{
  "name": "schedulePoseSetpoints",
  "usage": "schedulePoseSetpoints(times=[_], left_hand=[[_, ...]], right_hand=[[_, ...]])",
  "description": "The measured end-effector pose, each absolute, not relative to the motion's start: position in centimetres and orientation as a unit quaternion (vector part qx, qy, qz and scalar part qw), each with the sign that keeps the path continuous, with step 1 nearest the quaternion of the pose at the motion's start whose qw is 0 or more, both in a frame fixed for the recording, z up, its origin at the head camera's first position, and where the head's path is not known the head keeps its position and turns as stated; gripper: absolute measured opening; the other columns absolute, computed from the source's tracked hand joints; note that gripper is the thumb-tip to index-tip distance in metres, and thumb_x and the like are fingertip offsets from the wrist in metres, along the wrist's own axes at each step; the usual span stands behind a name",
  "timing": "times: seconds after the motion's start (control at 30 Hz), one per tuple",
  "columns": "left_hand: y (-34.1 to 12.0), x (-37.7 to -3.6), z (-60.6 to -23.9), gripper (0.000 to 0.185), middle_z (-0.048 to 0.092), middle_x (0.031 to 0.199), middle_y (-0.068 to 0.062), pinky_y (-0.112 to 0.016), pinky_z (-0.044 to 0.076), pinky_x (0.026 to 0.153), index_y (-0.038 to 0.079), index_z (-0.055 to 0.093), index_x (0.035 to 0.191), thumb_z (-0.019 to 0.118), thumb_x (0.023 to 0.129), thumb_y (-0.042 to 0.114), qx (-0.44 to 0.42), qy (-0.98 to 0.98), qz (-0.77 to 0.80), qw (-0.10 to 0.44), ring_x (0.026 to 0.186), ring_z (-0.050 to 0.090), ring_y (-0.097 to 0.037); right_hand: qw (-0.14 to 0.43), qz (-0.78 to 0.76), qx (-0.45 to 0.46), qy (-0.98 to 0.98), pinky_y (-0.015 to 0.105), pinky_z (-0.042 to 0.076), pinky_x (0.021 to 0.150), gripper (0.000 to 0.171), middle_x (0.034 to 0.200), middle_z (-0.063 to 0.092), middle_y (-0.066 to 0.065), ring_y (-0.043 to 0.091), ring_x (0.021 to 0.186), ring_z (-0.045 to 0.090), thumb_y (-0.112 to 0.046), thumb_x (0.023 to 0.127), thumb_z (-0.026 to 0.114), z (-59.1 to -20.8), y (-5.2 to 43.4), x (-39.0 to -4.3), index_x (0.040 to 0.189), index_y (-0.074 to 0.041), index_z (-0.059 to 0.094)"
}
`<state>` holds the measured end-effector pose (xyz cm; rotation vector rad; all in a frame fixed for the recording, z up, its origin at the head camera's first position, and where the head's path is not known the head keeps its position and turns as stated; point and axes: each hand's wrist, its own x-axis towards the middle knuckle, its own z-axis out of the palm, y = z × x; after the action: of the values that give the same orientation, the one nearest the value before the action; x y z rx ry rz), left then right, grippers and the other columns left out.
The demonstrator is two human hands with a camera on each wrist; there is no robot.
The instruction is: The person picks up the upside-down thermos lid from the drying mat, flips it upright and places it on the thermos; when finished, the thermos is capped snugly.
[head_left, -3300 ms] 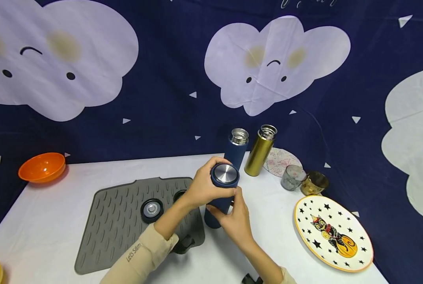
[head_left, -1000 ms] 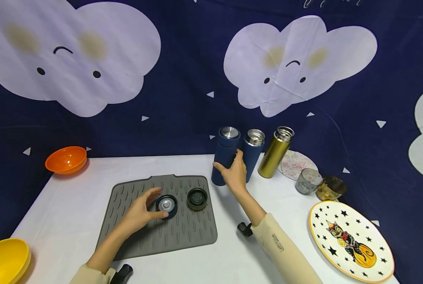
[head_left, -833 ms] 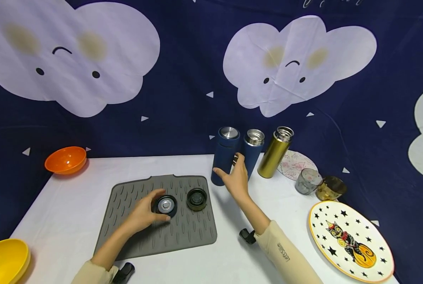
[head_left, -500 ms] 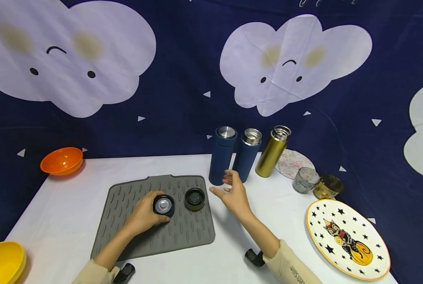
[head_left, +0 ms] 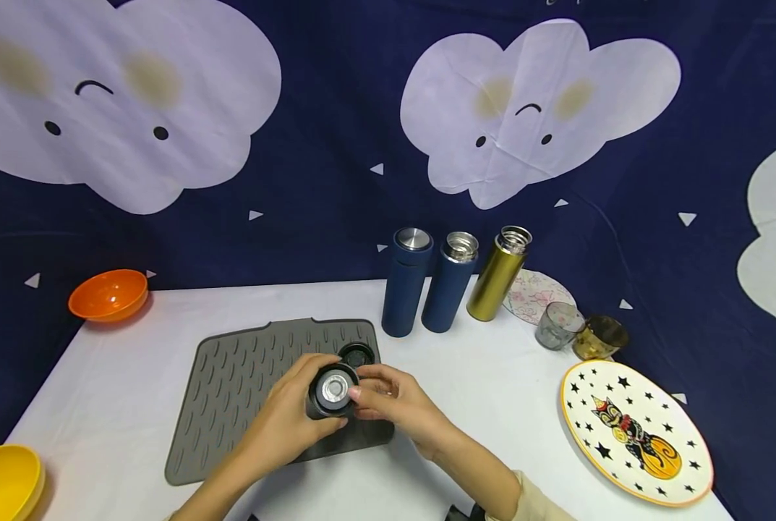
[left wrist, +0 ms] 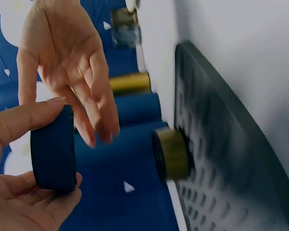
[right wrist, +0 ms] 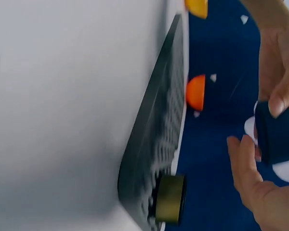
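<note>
As seen from beside the table, nearest first:

Left hand: left hand [head_left: 286, 423] holds the navy flask lid [head_left: 331, 391] lifted just above the near edge of the grey drying mat [head_left: 231, 391], thumb and fingers curled round its side wall, its steel-centred face turned up.

Right hand: right hand [head_left: 394, 401] is at the lid's right side, fingers loosely bent, fingertips [head_left: 356, 394] at the rim; from the left wrist view its palm looks spread and its fingers close to the lid, so whether it truly touches I cannot tell.

Handling: the lid looks small, light and rigid, probably matte and grippy on its wall, smoother on the metal disc. The side wall seems the sensible place to hold it, pinched across its width.

Gold lid: gold flask lid [head_left: 357, 354] lies on the mat just behind the hands.

Flasks: farther back stand a capped navy flask [head_left: 406, 284], an open navy flask [head_left: 449, 284] just beside it, and an open gold flask [head_left: 495, 275].

Right side: star plate with a cat [head_left: 635, 430], two small glasses [head_left: 579, 333].

Left side: orange bowl [head_left: 108, 294] at the far corner, yellow bowl [head_left: 0, 483] at the near one.
</note>
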<state>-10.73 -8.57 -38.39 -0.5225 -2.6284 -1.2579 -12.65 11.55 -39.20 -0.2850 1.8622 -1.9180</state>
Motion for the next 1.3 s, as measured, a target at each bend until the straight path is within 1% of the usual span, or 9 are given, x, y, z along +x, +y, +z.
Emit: schedulePoseSetpoints(times=[0.17, 0.4, 0.5, 0.57, 0.73, 0.83, 1.0, 1.2, 1.3], left_hand=[[-7.4, -9.8, -38.2, 0.075, 0.060, 0.122, 0.002, -0.041, 0.056, 0.090, 0.009, 0.059, 0.128, 0.093, 0.061, 0.004, -0.210, -0.881, -0.412, 0.103, 0.108, 0.063, -0.015], [-6.7, -9.0, -38.1, 0.076, 0.059, 0.124, 0.000, -0.040, 0.057, 0.089, 0.008, 0.058, 0.129, 0.092, 0.061, 0.002, -0.231, -0.877, -0.402, 0.125, 0.108, 0.064, -0.018], [-6.6, -8.8, -38.2, 0.077, 0.059, 0.126, 0.000, -0.040, 0.056, 0.091, 0.009, 0.058, 0.131, 0.093, 0.063, 0.007, -0.238, -0.873, -0.406, 0.125, 0.110, 0.063, -0.016], [-6.8, -8.7, -38.3, 0.079, 0.058, 0.129, 0.002, -0.042, 0.055, 0.093, 0.012, 0.057, 0.135, 0.094, 0.065, 0.015, -0.238, -0.870, -0.416, 0.116, 0.113, 0.062, -0.016], [-7.7, -9.1, -38.3, 0.074, 0.056, 0.141, 0.001, -0.057, 0.047, 0.101, 0.023, 0.054, 0.140, 0.086, 0.075, 0.041, -0.195, -0.854, -0.478, 0.064, 0.130, 0.055, -0.028], [-8.2, -9.5, -38.1, 0.063, 0.057, 0.141, -0.003, -0.057, 0.042, 0.107, 0.021, 0.056, 0.138, 0.080, 0.083, 0.039, -0.161, -0.829, -0.535, 0.019, 0.133, 0.052, -0.033], [-8.7, -9.9, -38.2, 0.050, 0.062, 0.134, -0.006, -0.044, 0.039, 0.113, 0.014, 0.058, 0.135, 0.074, 0.090, 0.028, -0.127, -0.778, -0.612, -0.070, 0.131, 0.054, -0.029], [-8.8, -9.9, -38.5, 0.052, 0.058, 0.139, -0.016, -0.028, 0.044, 0.109, 0.004, 0.053, 0.139, 0.069, 0.094, 0.023, -0.142, -0.721, -0.663, -0.140, 0.130, 0.054, -0.031], [-8.9, -9.9, -38.5, 0.054, 0.055, 0.140, -0.018, -0.022, 0.045, 0.106, 0.002, 0.052, 0.140, 0.070, 0.093, 0.021, -0.162, -0.702, -0.675, -0.160, 0.130, 0.053, -0.032]], right_hand=[[0.264, -0.730, -0.089, 0.624, 0.028, 0.057, 0.087, 0.051, 0.120, 0.069, 0.013, 0.015, 0.099, 0.069, -0.022, 0.096, 0.066, -39.0, 11.2, -11.4, 0.135, 0.006, 0.050], [0.247, -0.747, -0.073, 0.613, 0.028, 0.059, 0.081, 0.047, 0.112, 0.072, 0.013, 0.014, 0.090, 0.072, -0.021, 0.095, 0.067, -38.9, 11.1, -10.6, 0.131, 0.007, 0.054], [0.245, -0.748, -0.065, 0.613, 0.026, 0.059, 0.076, 0.046, 0.108, 0.073, 0.012, 0.013, 0.085, 0.072, -0.019, 0.094, 0.069, -39.0, 11.2, -10.4, 0.129, 0.007, 0.055], [0.242, -0.748, -0.061, 0.615, 0.024, 0.059, 0.073, 0.045, 0.106, 0.074, 0.010, 0.012, 0.083, 0.071, -0.018, 0.093, 0.069, -39.1, 11.3, -10.3, 0.127, 0.008, 0.056], [0.221, -0.742, -0.075, 0.629, 0.024, 0.059, 0.076, 0.042, 0.104, 0.074, 0.004, 0.011, 0.088, 0.071, -0.012, 0.091, 0.071, -39.3, 11.8, -10.1, 0.125, 0.007, 0.055], [0.194, -0.739, -0.097, 0.638, 0.026, 0.058, 0.081, 0.043, 0.109, 0.073, 0.007, 0.012, 0.094, 0.071, -0.010, 0.091, 0.071, -39.6, 12.1, -10.0, 0.126, 0.006, 0.053], [0.094, -0.701, -0.176, 0.685, 0.025, 0.058, 0.085, 0.038, 0.118, 0.068, 0.019, 0.015, 0.101, 0.070, -0.007, 0.091, 0.070, -40.1, 12.6, -9.8, 0.125, 0.003, 0.056], [-0.137, -0.557, -0.317, 0.756, 0.029, 0.058, 0.087, 0.036, 0.116, 0.070, 0.014, 0.018, 0.104, 0.069, 0.000, 0.088, 0.072, -40.6, 12.6, -9.5, 0.122, -0.006, 0.061], [-0.233, -0.491, -0.374, 0.751, 0.029, 0.054, 0.095, 0.038, 0.120, 0.068, 0.018, 0.026, 0.111, 0.067, 0.005, 0.087, 0.070, -40.6, 12.7, -9.6, 0.123, -0.002, 0.060]])
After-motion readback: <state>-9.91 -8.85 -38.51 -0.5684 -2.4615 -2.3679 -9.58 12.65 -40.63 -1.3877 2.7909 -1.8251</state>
